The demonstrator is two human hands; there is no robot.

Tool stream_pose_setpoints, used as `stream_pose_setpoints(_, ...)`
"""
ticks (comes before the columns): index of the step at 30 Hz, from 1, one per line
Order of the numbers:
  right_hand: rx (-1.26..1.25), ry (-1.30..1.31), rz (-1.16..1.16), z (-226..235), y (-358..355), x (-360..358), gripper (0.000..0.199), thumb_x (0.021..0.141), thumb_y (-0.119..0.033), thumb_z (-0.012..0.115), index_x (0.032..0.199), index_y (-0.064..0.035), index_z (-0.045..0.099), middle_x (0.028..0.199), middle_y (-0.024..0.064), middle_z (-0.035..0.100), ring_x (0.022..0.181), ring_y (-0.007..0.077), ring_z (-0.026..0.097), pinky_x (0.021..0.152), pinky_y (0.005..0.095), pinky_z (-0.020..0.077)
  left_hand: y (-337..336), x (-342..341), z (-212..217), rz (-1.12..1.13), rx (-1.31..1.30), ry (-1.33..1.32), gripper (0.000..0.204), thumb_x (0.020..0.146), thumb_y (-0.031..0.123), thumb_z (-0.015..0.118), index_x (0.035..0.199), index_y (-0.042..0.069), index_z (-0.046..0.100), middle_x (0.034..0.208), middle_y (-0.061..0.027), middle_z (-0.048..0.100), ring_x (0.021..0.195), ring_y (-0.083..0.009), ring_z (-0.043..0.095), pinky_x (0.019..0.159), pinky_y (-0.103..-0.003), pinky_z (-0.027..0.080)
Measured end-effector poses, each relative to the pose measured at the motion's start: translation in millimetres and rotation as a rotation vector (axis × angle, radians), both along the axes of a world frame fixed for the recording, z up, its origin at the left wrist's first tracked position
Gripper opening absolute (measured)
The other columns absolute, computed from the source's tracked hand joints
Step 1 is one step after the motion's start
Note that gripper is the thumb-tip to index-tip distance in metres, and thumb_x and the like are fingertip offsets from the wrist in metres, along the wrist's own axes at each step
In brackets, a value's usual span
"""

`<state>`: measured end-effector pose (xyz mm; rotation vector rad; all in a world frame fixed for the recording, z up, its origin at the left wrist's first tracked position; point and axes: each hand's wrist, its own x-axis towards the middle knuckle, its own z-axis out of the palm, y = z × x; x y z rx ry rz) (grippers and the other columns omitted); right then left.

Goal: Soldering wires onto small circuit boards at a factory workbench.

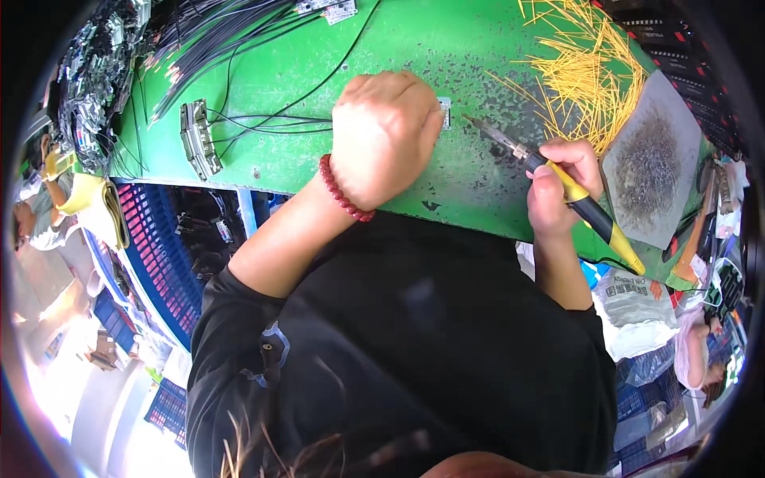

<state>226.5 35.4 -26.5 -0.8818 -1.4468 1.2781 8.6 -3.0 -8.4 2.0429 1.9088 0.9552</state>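
Left hand fisted, pressing a small metal connector onto the green bench; right hand just right of the connector, clamped around a yellow-black soldering iron, tip aimed at the connector; yellow wire pile beyond.

matt green bench, scorched rough; glossy plastic-handled soldering iron.

The left hand, with a red bead bracelet at its wrist, presses a small grey metal connector onto the green desk. The right hand grips a yellow-and-black soldering iron, its tip pointing toward the connector. Beyond the right hand lies a heap of thin yellow wire pieces; black cables trail off past the left hand.
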Motion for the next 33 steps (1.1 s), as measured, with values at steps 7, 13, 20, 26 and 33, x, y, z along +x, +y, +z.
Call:
stream_pose_setpoints(7, 0.001, 0.002, 0.013, -3.4, 1.0, -2.1, 0.033, 0.08, -0.025, 0.074, 0.088, 0.0008, 0.055, 0.074, 0.0018, 0.051, 0.059, 0.0046, 0.039, 0.052, 0.0212, 0.0295, 2.8, -0.4, -2.7, -0.013, 0.027, 0.012, 0.011, 0.07, 0.003, 0.071, 0.069, 0.006, 0.06, 0.075, -0.0037, 0.065, 0.069, -0.0241, 0.061, 0.065, -0.035, 0.047)
stream_pose_setpoints(13, -0.007, -0.056, 0.031, -2.2, 1.4, -2.6, 0.03, 0.08, -0.022, 0.074, 0.088, 0.0007, 0.056, 0.071, 0.0005, 0.051, 0.056, 0.0036, 0.038, 0.05, 0.0209, 0.0282, 2.8, -0.4, -1.6, -0.022, 0.004, -0.002, 0.01, 0.071, 0.003, 0.07, 0.07, 0.006, 0.06, 0.076, -0.0043, 0.065, 0.07, -0.0245, 0.061, 0.065, -0.035, 0.047)
stream_pose_setpoints(20, 0.038, -0.087, 0.042, -3.7, 1.7, -3.0, 0.027, 0.079, -0.019, 0.073, 0.087, 0.0011, 0.058, 0.07, 0.0005, 0.051, 0.055, 0.0039, 0.04, 0.05, 0.0207, 0.0294, 2.4, -1.4, -2.5, -0.024, 0.005, -0.003, 0.01, 0.071, 0.003, 0.07, 0.071, 0.006, 0.061, 0.077, -0.0043, 0.065, 0.07, -0.0246, 0.061, 0.065, -0.035, 0.047)
stream_pose_setpoints(26, 0.031, -0.115, 0.042, -2.9, 0.6, -4.1, 0.025, 0.078, -0.018, 0.073, 0.086, 0.0009, 0.058, 0.07, 0.0001, 0.052, 0.055, 0.0037, 0.041, 0.049, 0.0206, 0.0303, 1.7, -0.7, -3.7, -0.017, 0.019, -0.008, 0.01, 0.071, 0.003, 0.07, 0.071, 0.006, 0.061, 0.077, -0.0037, 0.065, 0.071, -0.024, 0.061, 0.065, -0.034, 0.047)
stream_pose_setpoints(33, 0.045, -0.104, 0.03, -1.2, -1.0, -5.0, 0.024, 0.078, -0.014, 0.071, 0.09, 0.0012, 0.057, 0.072, 0.0013, 0.052, 0.058, 0.0041, 0.041, 0.051, 0.0206, 0.0314, 2.3, -0.3, -4.4, -0.019, 0.036, 0.013, 0.01, 0.07, 0.003, 0.07, 0.07, 0.006, 0.06, 0.075, -0.0045, 0.063, 0.07, -0.0246, 0.061, 0.065, -0.035, 0.047)
